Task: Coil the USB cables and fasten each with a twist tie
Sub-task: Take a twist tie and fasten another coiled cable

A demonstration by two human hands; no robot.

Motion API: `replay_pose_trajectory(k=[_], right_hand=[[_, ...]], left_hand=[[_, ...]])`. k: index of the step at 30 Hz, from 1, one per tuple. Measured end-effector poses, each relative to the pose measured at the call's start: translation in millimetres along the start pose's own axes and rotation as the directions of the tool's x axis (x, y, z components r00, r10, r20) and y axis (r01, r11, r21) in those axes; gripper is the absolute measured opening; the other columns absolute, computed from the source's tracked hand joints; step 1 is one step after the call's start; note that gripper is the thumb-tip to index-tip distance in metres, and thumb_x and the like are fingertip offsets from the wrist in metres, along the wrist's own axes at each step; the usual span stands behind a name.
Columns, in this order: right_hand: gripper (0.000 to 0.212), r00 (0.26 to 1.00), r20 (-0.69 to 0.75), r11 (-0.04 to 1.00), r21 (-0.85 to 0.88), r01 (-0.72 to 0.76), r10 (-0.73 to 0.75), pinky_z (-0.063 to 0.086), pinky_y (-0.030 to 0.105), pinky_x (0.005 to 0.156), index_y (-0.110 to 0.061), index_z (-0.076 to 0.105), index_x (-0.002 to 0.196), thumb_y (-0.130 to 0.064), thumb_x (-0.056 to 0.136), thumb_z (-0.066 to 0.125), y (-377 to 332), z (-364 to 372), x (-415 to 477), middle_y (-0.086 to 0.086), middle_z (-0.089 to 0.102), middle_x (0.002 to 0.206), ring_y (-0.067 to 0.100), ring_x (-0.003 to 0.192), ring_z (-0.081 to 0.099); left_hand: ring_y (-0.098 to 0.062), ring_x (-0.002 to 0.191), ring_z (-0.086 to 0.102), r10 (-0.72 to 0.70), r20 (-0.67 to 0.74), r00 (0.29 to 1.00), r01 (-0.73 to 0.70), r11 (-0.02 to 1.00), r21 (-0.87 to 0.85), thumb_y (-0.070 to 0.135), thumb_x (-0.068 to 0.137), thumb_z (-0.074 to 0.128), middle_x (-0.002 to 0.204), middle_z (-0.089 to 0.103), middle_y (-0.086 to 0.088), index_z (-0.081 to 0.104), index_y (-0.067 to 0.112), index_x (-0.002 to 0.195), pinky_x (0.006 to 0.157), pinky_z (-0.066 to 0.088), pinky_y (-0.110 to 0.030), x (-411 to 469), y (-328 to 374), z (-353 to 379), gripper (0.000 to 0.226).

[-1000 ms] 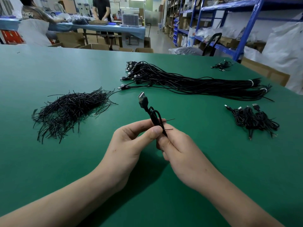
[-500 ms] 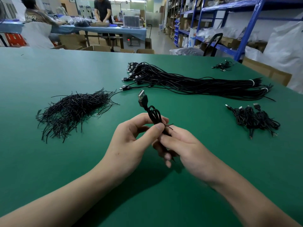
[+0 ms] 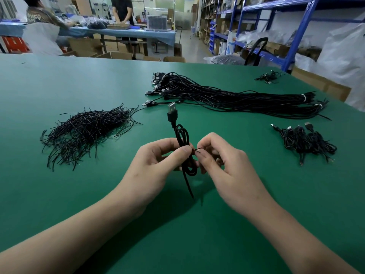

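A black coiled USB cable (image 3: pixel 182 135) stands upright over the green table, its plug pointing up and a loose end hanging below. My left hand (image 3: pixel 158 163) pinches the coil at its middle between thumb and fingers. A thin black twist tie (image 3: pixel 196 150) is wrapped round the coil, its two short ends sticking out to the right. My right hand (image 3: pixel 223 161) is just right of the coil, its fingertips curled at the tie's ends. Whether they pinch the tie is unclear.
A heap of loose black twist ties (image 3: pixel 88 131) lies at the left. A long bundle of uncoiled cables (image 3: pixel 227 95) stretches across the back. Several tied coils (image 3: pixel 304 141) lie at the right, a few more cables (image 3: pixel 268 77) at the far corner. People work at a far table.
My right hand has come out from under the coil to its right side. The coil's lower loop and hanging end now show, and the tie's ends stick out between the hands.
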State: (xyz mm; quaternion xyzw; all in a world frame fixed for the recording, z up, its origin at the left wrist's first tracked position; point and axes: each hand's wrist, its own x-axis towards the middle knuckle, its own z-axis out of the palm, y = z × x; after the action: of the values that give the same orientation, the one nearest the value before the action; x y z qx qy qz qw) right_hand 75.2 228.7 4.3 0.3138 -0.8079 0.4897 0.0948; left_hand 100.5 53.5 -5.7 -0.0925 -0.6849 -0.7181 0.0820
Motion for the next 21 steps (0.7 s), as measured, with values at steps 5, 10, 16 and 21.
replay_pose_trajectory(k=[5, 10, 16, 21], right_hand=[[0.016, 0.998, 0.052, 0.999, -0.007, 0.038, -0.038, 0.042, 0.04, 0.06, -0.025, 0.059, 0.09, -0.026, 0.105, 0.053, 0.6, -5.0, 0.4, -0.01, 0.063, 0.075, 0.02, 0.062, 0.053], [0.019, 0.995, 0.097, 0.984, 0.17, -0.054, 0.038, 0.045, 0.038, 0.06, -0.016, 0.061, 0.087, -0.023, 0.102, 0.054, 0.6, -6.1, 2.1, -0.003, 0.062, 0.072, 0.022, 0.062, 0.05], [0.019, 0.935, 0.271, 0.696, 0.626, -0.352, 0.228, 0.039, 0.023, 0.063, -0.022, 0.061, 0.073, -0.027, 0.091, 0.059, -1.5, -6.5, 2.2, 0.004, 0.041, 0.058, 0.01, 0.064, 0.049], [0.019, 0.903, 0.345, 0.545, 0.72, -0.429, 0.255, 0.037, 0.023, 0.057, -0.021, 0.061, 0.073, -0.028, 0.091, 0.061, -1.8, -2.2, 0.9, -0.007, 0.034, 0.05, 0.01, 0.062, 0.052]], left_hand=[[-0.031, 0.092, 0.074, -0.034, 0.067, 0.997, 0.036, 0.999, -0.032, 0.027, 0.094, 0.064, 0.096, 0.077, -0.013, 0.077, 0.012, 0.099, 0.084, 0.058, -0.029, -0.3, 1.1, -2.6, 0.02], [-0.024, 0.09, 0.072, -0.04, 0.112, 0.993, 0.051, 0.994, -0.097, 0.028, 0.094, 0.067, 0.1, 0.076, -0.013, 0.075, 0.013, 0.105, 0.08, 0.055, -0.024, -0.2, -0.2, -2.6, 0.021], [-0.022, 0.087, 0.065, 0.014, 0.244, 0.97, 0.037, 0.978, -0.203, 0.028, 0.095, 0.063, 0.101, 0.066, -0.009, 0.069, 0.012, 0.106, 0.081, 0.052, -0.025, -1.9, 1.7, -2.9, 0.02], [-0.019, 0.085, 0.065, 0.036, 0.341, 0.939, 0.075, 0.949, -0.307, 0.018, 0.099, 0.058, 0.094, 0.067, -0.008, 0.064, 0.008, 0.111, 0.08, 0.053, -0.026, -2.1, 6.0, -4.5, 0.017]])
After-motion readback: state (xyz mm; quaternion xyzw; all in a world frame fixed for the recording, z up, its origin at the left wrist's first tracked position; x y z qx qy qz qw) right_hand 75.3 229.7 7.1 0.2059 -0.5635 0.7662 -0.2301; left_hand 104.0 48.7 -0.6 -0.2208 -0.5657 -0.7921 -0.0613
